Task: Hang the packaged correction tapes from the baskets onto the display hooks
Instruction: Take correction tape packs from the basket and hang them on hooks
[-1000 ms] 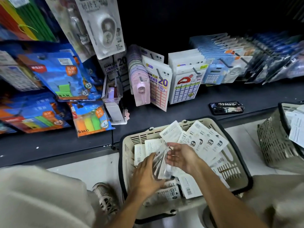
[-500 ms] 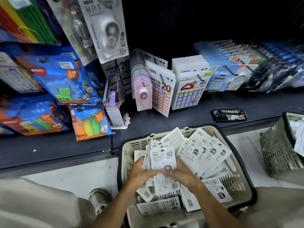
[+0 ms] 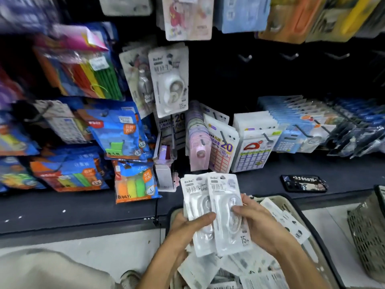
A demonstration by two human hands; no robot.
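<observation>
Head-worn view, forward-down, close over display shelf [image 3: 83, 207]

The scene is dimly lit, and the back panel [image 3: 270, 80] is lost in near-black shadow. The white packs [image 3: 218, 213] in the hands are washed out by overhead light, with glare on their plastic. Motion blur is seen at the upper left, and wide-angle bending at the edges.
</observation>
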